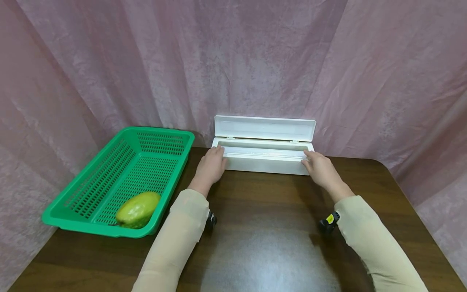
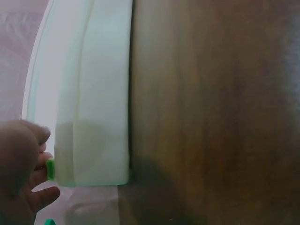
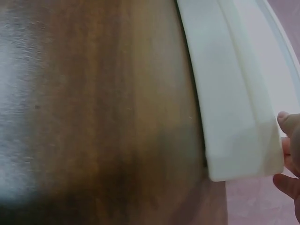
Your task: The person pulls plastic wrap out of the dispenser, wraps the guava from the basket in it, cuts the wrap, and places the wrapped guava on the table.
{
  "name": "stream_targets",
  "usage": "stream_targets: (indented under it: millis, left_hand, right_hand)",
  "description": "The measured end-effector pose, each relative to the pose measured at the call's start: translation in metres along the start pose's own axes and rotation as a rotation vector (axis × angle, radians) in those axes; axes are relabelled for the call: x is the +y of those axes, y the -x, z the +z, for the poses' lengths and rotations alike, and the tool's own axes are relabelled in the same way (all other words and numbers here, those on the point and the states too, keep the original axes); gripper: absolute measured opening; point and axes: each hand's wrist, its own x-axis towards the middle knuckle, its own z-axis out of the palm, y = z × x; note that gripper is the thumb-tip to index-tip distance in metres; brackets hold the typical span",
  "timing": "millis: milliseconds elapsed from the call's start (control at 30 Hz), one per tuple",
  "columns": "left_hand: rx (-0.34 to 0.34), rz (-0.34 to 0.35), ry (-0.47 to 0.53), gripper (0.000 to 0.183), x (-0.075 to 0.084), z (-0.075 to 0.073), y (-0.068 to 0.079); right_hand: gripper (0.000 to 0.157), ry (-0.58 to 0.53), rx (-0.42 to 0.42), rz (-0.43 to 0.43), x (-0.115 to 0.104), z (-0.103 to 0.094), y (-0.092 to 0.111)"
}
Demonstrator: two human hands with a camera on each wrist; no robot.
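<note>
A long white cling film dispenser (image 1: 262, 164) stands on the table by the curtain. Its hinged lid (image 1: 265, 128) is raised, and glossy film (image 1: 260, 153) shows along the top. My left hand (image 1: 211, 166) is at the dispenser's left end, thumb and fingers apart. At the opposite end is my right hand (image 1: 321, 168), its fingertips over the top corner and its thumb by the front. Both wrist views show spread fingers right at the box's ends, some partly hidden.
On the left sits a green perforated basket (image 1: 173, 178) with a green-yellow papaya-like fruit (image 1: 138, 209) in its near corner. Pink curtains (image 1: 262, 61) hang behind and beside the brown wooden table (image 1: 270, 219). Both wrists carry small black devices.
</note>
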Motion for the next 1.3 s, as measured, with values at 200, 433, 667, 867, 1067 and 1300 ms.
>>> stream_targets:
  millis: [200,433,667,867,1067,1300]
  left_hand:
    - [0.058,-0.039,-0.025,0.027,0.000,-0.007,-0.012]
    - [0.081,-0.038,-0.091,0.018,-0.002,-0.011,-0.023]
    - [0.083,-0.026,-0.178,0.015,0.001,-0.006,-0.025]
    - [0.044,-0.042,-0.209,0.021,0.003,-0.001,-0.026]
    - [0.056,-0.042,-0.192,0.019,0.000,-0.001,-0.026]
    - [0.046,-0.047,-0.152,0.018,-0.002,-0.003,-0.027]
  right_hand:
    - [0.035,-0.008,-0.020,0.014,0.000,-0.010,-0.008]
    - [0.031,-0.008,-0.086,0.031,-0.004,-0.016,-0.020]
    - [0.023,0.025,-0.077,0.094,-0.001,-0.009,-0.026]
    - [0.021,0.064,-0.020,0.138,0.002,0.001,-0.025]
    - [0.022,0.029,0.070,0.109,0.003,0.004,-0.022]
    - [0.023,-0.056,0.102,0.061,0.007,0.001,-0.017]
